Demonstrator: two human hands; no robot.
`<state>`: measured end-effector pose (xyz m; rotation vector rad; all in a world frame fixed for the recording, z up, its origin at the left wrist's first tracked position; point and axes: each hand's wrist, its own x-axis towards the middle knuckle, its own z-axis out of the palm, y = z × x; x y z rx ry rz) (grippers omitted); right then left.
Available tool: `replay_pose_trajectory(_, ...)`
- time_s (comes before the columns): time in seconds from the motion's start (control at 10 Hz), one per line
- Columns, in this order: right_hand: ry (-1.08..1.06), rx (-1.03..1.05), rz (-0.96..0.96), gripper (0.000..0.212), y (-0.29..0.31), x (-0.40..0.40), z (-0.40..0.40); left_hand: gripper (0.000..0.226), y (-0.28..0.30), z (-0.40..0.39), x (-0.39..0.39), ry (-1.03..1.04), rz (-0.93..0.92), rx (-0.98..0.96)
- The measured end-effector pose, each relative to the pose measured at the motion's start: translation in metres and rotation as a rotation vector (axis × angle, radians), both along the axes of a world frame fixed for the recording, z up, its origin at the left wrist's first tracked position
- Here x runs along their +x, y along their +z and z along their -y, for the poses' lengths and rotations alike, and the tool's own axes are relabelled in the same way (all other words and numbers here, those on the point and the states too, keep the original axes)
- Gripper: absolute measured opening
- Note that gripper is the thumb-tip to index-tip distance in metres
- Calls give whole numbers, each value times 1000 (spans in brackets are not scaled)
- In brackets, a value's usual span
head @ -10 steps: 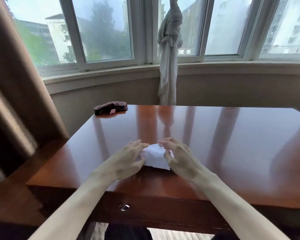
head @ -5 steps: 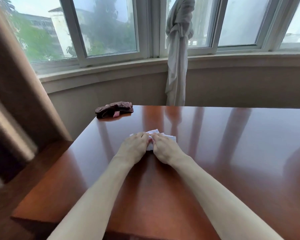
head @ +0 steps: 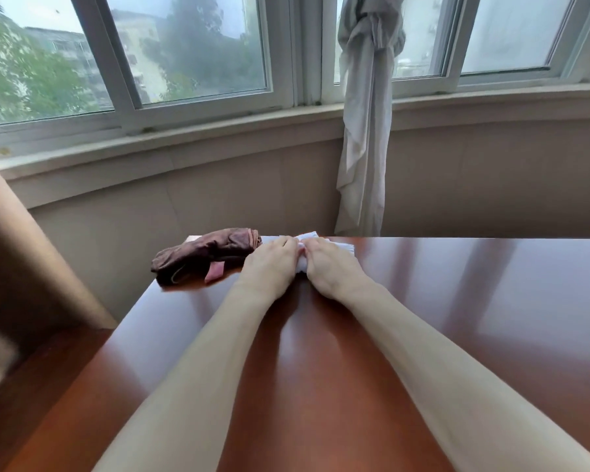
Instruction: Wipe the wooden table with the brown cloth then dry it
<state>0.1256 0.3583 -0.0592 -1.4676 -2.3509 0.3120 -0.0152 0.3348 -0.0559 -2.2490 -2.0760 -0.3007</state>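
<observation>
the brown cloth (head: 207, 255) lies crumpled at the far left corner of the wooden table (head: 457, 321), with a small pink tag (head: 214, 271) poking out on the near side; no writing can be read on the tag. just right of the brown cloth, at the table's far edge, a white cloth (head: 338, 248) sits under both hands. the left hand (head: 272, 264) presses down on the white cloth's left part, its fingers laid flat and touching the brown cloth's right end. the right hand (head: 327, 267) presses on the white cloth's right part, fingers bent over it; the two hands meet at the thumbs. beyond the brown cloth stand a pale wall and a window sill (head: 191, 144), with a knotted grey curtain (head: 367, 131) hanging to its right.
</observation>
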Motion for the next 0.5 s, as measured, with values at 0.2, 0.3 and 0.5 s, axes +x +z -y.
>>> replay_pose_trajectory(0.2, 4, 16, -14, 34, -3, -3, -16, 51, -3, -16, -15, -172, -88, 73)
replay_pose_trajectory(0.3, 65, 3, 63, 39, 7, 5, 1, 63, -1, -10, -21, -200, -60, -74)
replay_pose_trajectory(0.5, 49, -116, 231, 48, 29, 37, 24, 51, 28, 29, -29, -61, -174, -26)
